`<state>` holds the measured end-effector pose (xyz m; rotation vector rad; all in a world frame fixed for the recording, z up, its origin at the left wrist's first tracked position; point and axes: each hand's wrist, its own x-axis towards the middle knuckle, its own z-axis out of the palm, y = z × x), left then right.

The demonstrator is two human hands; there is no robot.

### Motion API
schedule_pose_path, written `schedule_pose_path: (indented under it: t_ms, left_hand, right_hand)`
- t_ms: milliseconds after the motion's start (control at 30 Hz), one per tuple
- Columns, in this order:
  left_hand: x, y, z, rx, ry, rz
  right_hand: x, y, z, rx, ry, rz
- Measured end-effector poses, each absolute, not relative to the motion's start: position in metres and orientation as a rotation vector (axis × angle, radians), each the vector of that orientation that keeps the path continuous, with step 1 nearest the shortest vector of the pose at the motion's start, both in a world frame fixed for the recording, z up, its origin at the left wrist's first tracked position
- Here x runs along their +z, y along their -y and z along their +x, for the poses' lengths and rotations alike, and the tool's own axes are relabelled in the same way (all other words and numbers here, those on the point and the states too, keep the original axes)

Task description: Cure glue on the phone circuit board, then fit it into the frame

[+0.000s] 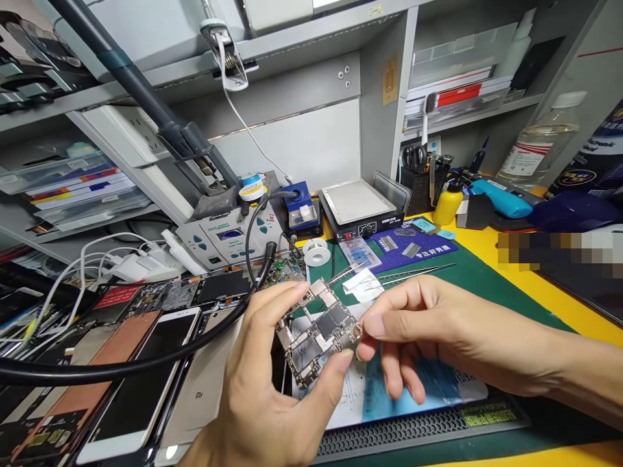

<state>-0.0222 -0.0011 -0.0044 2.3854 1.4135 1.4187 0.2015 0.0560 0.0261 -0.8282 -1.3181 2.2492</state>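
A phone circuit board point(328, 323), crowded with chips and metal shields, is held tilted above the workbench. My left hand point(282, 383) grips it by opposite edges, fingers at the top and thumb at the lower right. At the board's right corner, my right hand point(413, 331) pinches with thumb and index finger, its other fingers loosely curled. Whether a small separate part sits in that pinch is hidden. Under both hands lies a blue and white sheet point(394, 389) on a green mat point(491, 285). Just behind the board are metal tweezers point(418, 272) and a crumpled white paper point(363, 285).
Several phones point(141, 376) and loose boards cover the left side, crossed by a thick black hose point(121, 371). A soldering station point(231, 237), a solder spool point(316, 253) and a heating plate point(360, 207) stand behind. Bottles, including a yellow one point(448, 204), are at right.
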Motion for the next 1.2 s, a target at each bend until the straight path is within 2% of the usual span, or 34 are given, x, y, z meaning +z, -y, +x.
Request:
schedule_pose_path:
  t_ms: [233, 700, 1200]
  left_hand:
    - [-0.010, 0.000, -0.021, 1.336, -1.427, 2.301]
    - [-0.005, 0.005, -0.009, 1.558, -1.340, 2.388]
    - [-0.006, 0.003, -0.012, 1.562, -1.459, 2.391]
  right_hand:
    - [0.026, -0.055, 0.203, 2.300, 1.310, -0.792]
    - [0.026, -0.055, 0.204, 2.223, 1.451, -0.826]
    - [0.026, -0.053, 0.204, 2.278, 1.441, -0.801]
